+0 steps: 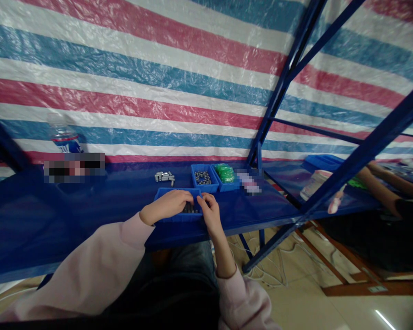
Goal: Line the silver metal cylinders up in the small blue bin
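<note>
A long blue plastic bin [183, 218] stands at the front of the blue table, with dark cylindrical parts [190, 208] lying in it. My left hand [171, 201] reaches over its rim from the left, fingers bent down among the parts; the fingertips are partly hidden. At the bin's right end is my right hand [210, 210], thumb and fingers curled together; what they pinch, if anything, is too small to make out. Behind the bin lies a loose group of silvery metal cylinders [164, 176]. A smaller blue bin [213, 188] holds many small metal pieces [203, 177].
Beside the small bin, another blue bin [228, 187] holds green plastic-wrapped items [225, 173]. A bottle [65, 137] stands at the back left. Blue frame posts [275, 98] rise on the right. Beyond them, another person's arms [380, 185] rest near a clear container [315, 184].
</note>
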Demonstrator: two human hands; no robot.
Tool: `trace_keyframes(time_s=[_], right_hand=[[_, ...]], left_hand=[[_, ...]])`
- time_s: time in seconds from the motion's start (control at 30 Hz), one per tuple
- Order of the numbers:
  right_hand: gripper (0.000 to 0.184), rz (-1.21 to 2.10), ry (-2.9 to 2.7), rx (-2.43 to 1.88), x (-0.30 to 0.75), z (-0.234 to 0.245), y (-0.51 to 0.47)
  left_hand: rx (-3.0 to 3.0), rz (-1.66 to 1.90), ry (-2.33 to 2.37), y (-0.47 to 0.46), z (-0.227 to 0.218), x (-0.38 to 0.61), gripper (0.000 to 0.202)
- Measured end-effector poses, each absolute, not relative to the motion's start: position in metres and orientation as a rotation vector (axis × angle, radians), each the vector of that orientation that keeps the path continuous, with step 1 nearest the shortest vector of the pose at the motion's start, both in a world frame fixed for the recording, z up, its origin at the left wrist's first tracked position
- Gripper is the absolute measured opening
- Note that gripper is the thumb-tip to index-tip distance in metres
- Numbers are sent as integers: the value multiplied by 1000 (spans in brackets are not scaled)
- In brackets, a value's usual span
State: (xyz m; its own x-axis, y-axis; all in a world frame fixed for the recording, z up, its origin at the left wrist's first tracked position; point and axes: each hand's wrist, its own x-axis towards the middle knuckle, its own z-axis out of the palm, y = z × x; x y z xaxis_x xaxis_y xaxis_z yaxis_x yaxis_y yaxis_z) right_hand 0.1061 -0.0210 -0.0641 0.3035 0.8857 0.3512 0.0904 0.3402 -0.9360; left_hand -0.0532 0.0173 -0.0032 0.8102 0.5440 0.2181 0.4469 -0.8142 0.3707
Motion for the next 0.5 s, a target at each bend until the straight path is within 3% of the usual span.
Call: trace_keyframes(time_s=[0.5], right_hand=[[30, 707, -1161, -1109, 105, -62, -22]], left_hand=[[2589, 391, 710, 17, -2, -59, 46]])
